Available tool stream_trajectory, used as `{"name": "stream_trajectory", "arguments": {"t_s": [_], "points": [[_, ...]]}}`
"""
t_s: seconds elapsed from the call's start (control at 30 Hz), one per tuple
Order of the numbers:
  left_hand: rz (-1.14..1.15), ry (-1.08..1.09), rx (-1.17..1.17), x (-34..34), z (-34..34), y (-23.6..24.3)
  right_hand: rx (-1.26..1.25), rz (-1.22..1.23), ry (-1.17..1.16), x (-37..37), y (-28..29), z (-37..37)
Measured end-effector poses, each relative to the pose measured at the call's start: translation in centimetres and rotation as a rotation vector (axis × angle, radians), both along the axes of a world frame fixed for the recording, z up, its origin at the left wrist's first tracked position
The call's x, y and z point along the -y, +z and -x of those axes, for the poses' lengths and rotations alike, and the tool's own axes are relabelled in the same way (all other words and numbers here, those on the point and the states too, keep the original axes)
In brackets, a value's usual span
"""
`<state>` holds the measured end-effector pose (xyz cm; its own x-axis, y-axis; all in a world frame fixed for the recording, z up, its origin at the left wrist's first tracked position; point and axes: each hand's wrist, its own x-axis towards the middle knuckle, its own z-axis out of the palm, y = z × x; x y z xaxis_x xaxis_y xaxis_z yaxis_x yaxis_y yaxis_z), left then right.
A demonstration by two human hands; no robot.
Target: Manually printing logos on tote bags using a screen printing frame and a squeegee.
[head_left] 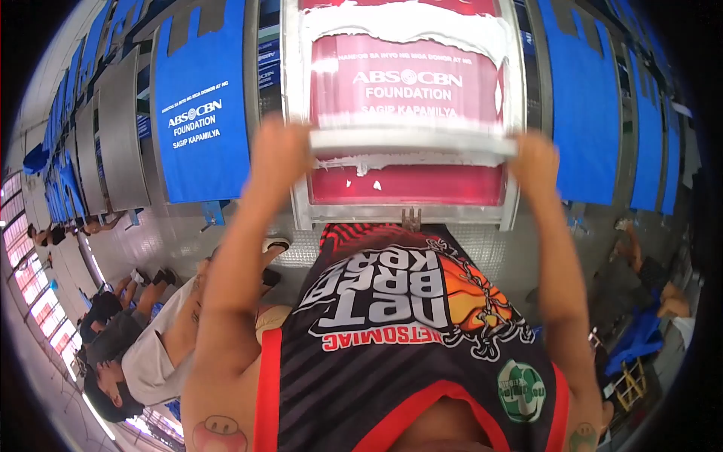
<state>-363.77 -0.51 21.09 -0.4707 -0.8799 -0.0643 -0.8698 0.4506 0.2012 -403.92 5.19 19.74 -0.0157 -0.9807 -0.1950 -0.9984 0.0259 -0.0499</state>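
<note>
Both my hands grip a long pale squeegee bar (pixel 410 142) held crosswise over a screen frame (pixel 512 75) at the top centre. My left hand (pixel 280 154) is closed round the bar's left end, and my right hand (pixel 535 162) round its right end. The bar is slightly blurred. Pink-red mesh (pixel 407 188) fills the frame, with white lettering in its middle and thick, uneven white ink (pixel 407 26) along the top. More ink streaks lie just below the bar. Whether the blade touches the mesh I cannot tell.
Blue fabric panels (pixel 196 166) (pixel 580 151) with white print lie on rows of boards either side, beside a bare grey board (pixel 120 128). Co-workers (pixel 151 361) sit or crouch at lower left; another person's arm (pixel 631 252) shows at right, near blue cloth (pixel 633 339) on a yellow frame.
</note>
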Motion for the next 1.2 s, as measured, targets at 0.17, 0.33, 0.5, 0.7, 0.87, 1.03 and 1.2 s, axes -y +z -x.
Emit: {"name": "stream_trajectory", "arguments": {"t_s": [0.17,0.33,0.5,0.7,0.87,1.03,1.2], "points": [[0.225,0.029,-0.218,-3.8,0.7,-3.8,0.071,0.323,0.097,-2.3,-2.0,-0.3],[0.217,0.046,-0.034,13.8,2.3,-5.3,-0.083,0.176,0.038,15.4,-1.6,1.0],[-0.104,0.064,0.294,22.1,7.7,-0.5,-0.009,-0.032,0.148,22.5,0.2,3.2],[-0.086,-0.100,0.035,21.1,15.6,0.3,0.546,0.113,-0.258,7.1,3.1,-3.2],[0.025,-0.324,-0.052,24.7,18.7,0.4,0.998,-0.849,-0.443,-12.9,-1.6,-9.2],[0.074,-0.231,0.068,23.0,15.5,0.2,1.452,-0.635,-0.784,-16.5,-5.6,-13.2],[0.088,-0.168,0.059,22.6,16.6,0.3,1.382,-0.525,-0.797,-16.0,0.2,-13.2]]}}
